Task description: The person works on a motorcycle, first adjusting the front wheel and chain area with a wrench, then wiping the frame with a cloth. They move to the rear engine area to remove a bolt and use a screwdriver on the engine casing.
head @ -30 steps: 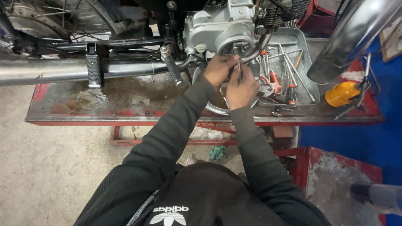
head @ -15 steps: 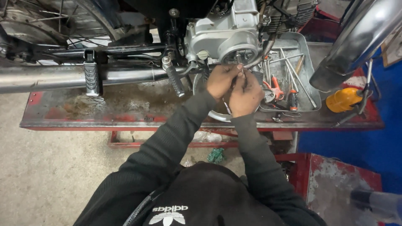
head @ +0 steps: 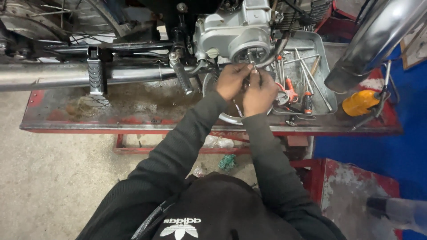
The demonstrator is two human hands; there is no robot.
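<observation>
Both hands (head: 247, 84) meet, perhaps gripping something, beside tool tray (head: 322, 58) below engine (head: 231, 35).

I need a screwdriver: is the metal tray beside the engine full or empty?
Full: the metal tray holds screwdrivers, pliers and long rods.

Silver-grey engine case (head: 235, 38), grey metal tray (head: 318, 66) with red-handled tools (head: 291, 91), orange oil can (head: 359, 102), worn red desk (head: 89, 118) stained brown, black sleeves (head: 187, 146), blue wall (head: 400, 146), grey floor (head: 53, 178).
</observation>
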